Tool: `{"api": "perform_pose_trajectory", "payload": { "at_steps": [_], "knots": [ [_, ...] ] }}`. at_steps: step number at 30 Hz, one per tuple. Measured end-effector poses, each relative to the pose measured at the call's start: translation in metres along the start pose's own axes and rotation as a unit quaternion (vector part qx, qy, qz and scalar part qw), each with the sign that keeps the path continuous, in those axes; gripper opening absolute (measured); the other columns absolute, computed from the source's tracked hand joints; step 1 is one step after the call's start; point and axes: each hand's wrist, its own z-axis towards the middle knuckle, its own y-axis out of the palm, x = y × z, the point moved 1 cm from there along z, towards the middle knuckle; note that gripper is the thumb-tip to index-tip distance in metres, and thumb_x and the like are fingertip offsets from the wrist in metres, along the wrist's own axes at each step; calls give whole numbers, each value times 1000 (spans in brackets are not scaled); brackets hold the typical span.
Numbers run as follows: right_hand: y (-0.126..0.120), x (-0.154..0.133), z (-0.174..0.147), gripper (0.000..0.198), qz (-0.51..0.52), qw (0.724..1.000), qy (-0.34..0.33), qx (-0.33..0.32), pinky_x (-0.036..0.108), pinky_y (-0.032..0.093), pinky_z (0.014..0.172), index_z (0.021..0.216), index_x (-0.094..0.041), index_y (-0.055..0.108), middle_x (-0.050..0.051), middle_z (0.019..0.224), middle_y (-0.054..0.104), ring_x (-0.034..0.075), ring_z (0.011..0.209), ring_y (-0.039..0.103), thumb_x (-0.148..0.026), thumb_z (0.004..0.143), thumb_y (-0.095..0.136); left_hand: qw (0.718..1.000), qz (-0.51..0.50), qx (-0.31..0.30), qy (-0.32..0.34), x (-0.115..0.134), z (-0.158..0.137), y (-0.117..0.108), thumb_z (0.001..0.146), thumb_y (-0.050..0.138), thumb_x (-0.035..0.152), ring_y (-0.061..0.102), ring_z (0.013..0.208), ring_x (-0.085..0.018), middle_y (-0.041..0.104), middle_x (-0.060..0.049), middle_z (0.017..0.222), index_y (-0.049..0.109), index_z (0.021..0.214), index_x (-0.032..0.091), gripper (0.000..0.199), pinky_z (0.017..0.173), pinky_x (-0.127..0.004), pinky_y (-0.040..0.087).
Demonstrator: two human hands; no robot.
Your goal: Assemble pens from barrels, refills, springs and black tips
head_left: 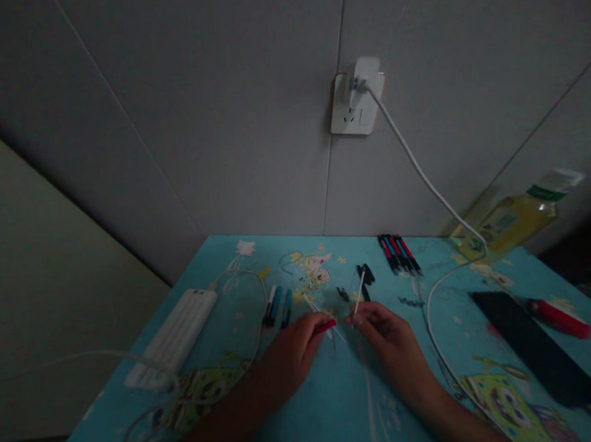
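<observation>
My left hand point(299, 344) is closed around a short red pen barrel point(326, 326) above the middle of the table. Between the thumb and fingertips of my right hand point(390, 338) is a thin white pen refill point(360, 290), tilted upward. Several more white refills point(309, 303) lie crossed just beyond and under my left hand. Ahead of my right hand is a small pile of black pen parts point(366, 275), with tiny dark pieces point(343, 294) beside it. Blue and white pen barrels point(276, 305) with dark ends rest left of the refills.
Red, blue and black pens point(398, 255) lie in a row near the wall. A white power strip point(175, 335) sits at left. At right are a dark phone-like slab point(538, 346), a red-handled tool point(562, 319) and a yellow bottle point(513, 221). A white cable point(423, 173) hangs from the wall socket point(349, 121).
</observation>
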Motion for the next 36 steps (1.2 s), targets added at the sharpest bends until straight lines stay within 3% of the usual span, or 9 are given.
{"api": "perform_pose_trajectory", "payload": {
  "at_steps": [5,17,22,24,27,30,36],
  "knots": [
    [5,-3,-6,21,30,999,-11,-8,32,50,83,92,-20,68,4,86,73,21,85,67,-40,87,68,999,-52,-1,-2,5,-2,4,98,49,18,63,106,-18,66,-5,117,53,124,24,28,95,-34,50],
    [14,-9,-11,13,0,994,-72,-80,34,49,92,87,-22,68,4,104,71,20,97,66,-31,93,62,993,-116,-23,-4,13,-5,8,97,50,20,63,97,-18,67,-6,110,56,122,23,26,87,-32,50],
    [8,-4,-7,21,-79,991,-96,-57,37,48,97,111,-26,71,6,114,69,22,106,63,-31,91,65,972,-226,-23,-58,15,-3,6,99,46,23,64,88,-17,66,-5,100,50,125,22,27,83,-32,52],
    [5,1,-4,21,-134,983,-112,-48,38,49,96,112,-26,71,6,113,69,22,105,64,-30,92,63,957,-275,-17,-86,16,-2,4,100,44,26,64,88,-17,65,-6,100,46,128,22,29,81,-32,52],
    [-1,12,2,20,-250,953,-165,-37,39,50,94,109,-24,71,8,109,69,23,104,63,-25,95,57,937,-332,9,-106,16,-1,0,100,44,30,63,88,-18,63,-6,97,42,131,20,32,82,-34,50],
    [-6,22,10,26,-372,903,-212,-23,42,50,94,116,-20,69,10,110,68,24,103,61,-19,95,54,925,-362,23,-110,12,-1,-1,100,45,32,62,82,-18,62,-4,90,39,132,20,35,77,-33,49],
    [-3,27,27,37,-541,815,-207,-15,44,46,95,133,-19,58,13,121,62,28,109,55,-17,96,52,910,-386,11,-153,4,0,3,100,42,39,48,59,-12,50,4,72,43,120,21,27,57,-25,39]
  ]
}}
